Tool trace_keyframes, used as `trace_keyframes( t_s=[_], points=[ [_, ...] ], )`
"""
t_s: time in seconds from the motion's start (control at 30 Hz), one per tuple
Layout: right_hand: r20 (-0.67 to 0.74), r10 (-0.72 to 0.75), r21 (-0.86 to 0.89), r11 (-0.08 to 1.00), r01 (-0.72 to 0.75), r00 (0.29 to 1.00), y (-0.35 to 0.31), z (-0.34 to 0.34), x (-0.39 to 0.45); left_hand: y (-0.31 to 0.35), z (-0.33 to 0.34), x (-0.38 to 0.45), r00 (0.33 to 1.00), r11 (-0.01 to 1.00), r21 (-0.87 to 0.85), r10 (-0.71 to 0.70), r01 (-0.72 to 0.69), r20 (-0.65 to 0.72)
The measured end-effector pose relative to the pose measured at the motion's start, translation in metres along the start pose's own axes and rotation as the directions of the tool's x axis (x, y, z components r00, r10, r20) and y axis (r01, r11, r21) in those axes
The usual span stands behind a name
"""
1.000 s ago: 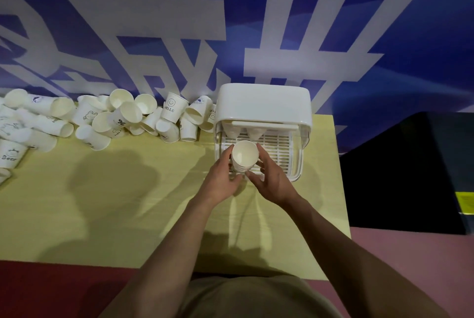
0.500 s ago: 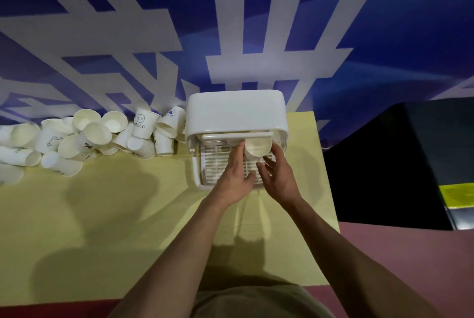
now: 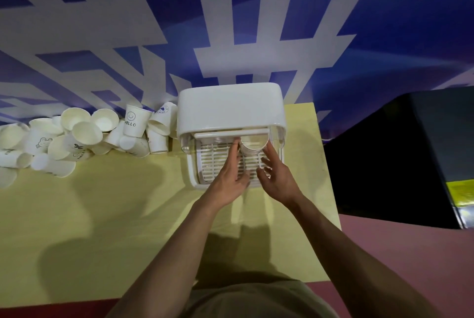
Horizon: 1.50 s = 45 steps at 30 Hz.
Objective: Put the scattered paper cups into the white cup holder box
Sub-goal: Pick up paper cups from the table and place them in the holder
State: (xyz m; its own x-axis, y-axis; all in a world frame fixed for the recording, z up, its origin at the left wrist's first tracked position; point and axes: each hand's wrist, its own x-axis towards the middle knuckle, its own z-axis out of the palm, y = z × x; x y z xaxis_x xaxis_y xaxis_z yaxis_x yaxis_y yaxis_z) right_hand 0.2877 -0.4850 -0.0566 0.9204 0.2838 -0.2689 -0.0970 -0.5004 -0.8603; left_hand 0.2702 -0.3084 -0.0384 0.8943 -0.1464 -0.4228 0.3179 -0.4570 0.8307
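Pale yellow tabletop (image 3: 102, 215), reddish floor at right, big blue wall banner (image 3: 333, 22) with white strokes behind. White cup holder box (image 3: 230, 109) at back edge; paper cup (image 3: 254, 147) tucked under its lid on slatted tray. Left hand (image 3: 228, 179) fingers straight, tips touching cup. Right hand (image 3: 277, 179) fingers spread loose beside it. Scattered cups (image 3: 84, 135) heaped left of box, one reads "HELLO" with smiley (image 3: 134, 121).

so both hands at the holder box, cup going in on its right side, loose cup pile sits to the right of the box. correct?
Not quite: the head view shows the cup pile left of the holder box. The rest holds.
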Motion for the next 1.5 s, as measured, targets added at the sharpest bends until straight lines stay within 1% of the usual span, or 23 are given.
trace_keyframes(
  t_s=[0.1,0.23,0.43,0.5,0.57,0.7,0.83,1.0,1.13,1.27,1.33,1.37,1.43,1.5],
  points=[
    [0.006,0.009,0.032,0.999,-0.009,1.000,-0.004,-0.002,0.003,-0.003,0.001,0.003,0.999,0.999,0.039,-0.012,0.011,0.043],
    [-0.008,0.045,0.065,0.997,-0.044,0.999,-0.005,-0.005,0.013,0.005,0.000,0.019,0.997,0.995,0.101,0.006,-0.014,0.077],
    [-0.004,0.112,0.078,0.991,-0.111,0.994,-0.012,-0.002,0.024,0.014,-0.006,0.047,0.996,0.983,0.181,-0.040,0.025,0.082],
    [-0.007,0.118,0.073,0.990,-0.118,0.993,-0.015,-0.003,0.031,0.017,-0.008,0.055,0.996,0.978,0.203,-0.067,0.054,0.062],
    [-0.009,0.116,0.066,0.991,-0.115,0.993,-0.017,-0.002,0.036,0.020,-0.009,0.059,0.996,0.975,0.216,-0.066,0.051,0.059],
    [-0.010,0.104,0.062,0.993,-0.103,0.995,-0.014,-0.002,0.038,0.015,-0.007,0.057,0.995,0.976,0.211,-0.075,0.059,0.072],
    [0.001,0.080,0.058,0.995,-0.080,0.997,-0.013,-0.001,0.033,0.008,-0.008,0.044,0.996,0.983,0.182,-0.044,0.028,0.081],
    [-0.028,0.049,0.045,0.998,-0.048,0.998,-0.014,-0.003,0.016,0.006,-0.009,0.019,0.996,0.988,0.152,-0.002,-0.012,0.092],
    [-0.048,-0.035,0.031,0.999,0.037,0.998,-0.026,-0.004,-0.011,0.006,-0.013,-0.007,0.996,0.994,0.080,0.078,-0.080,0.031],
    [-0.060,-0.035,0.022,0.999,0.037,0.998,-0.036,0.014,-0.032,-0.003,-0.024,-0.048,0.990,0.991,0.011,0.131,-0.130,-0.060],
    [-0.066,-0.042,-0.008,0.999,0.042,0.997,-0.048,0.031,-0.042,-0.013,-0.035,-0.074,0.984,0.993,-0.001,0.118,-0.119,-0.137],
    [-0.058,-0.069,-0.021,0.997,0.068,0.996,-0.055,0.040,-0.046,-0.020,-0.041,-0.087,0.978,0.994,-0.006,0.105,-0.108,-0.180],
    [-0.011,-0.135,-0.046,0.990,0.134,0.991,-0.069,0.064,-0.049,-0.037,-0.057,-0.113,0.961,0.996,-0.031,0.069,-0.080,-0.269],
    [0.065,-0.201,-0.066,0.976,0.205,0.977,-0.085,0.093,-0.047,-0.058,-0.077,-0.138,0.934,0.997,-0.061,0.012,-0.036,-0.358]
  ],
)
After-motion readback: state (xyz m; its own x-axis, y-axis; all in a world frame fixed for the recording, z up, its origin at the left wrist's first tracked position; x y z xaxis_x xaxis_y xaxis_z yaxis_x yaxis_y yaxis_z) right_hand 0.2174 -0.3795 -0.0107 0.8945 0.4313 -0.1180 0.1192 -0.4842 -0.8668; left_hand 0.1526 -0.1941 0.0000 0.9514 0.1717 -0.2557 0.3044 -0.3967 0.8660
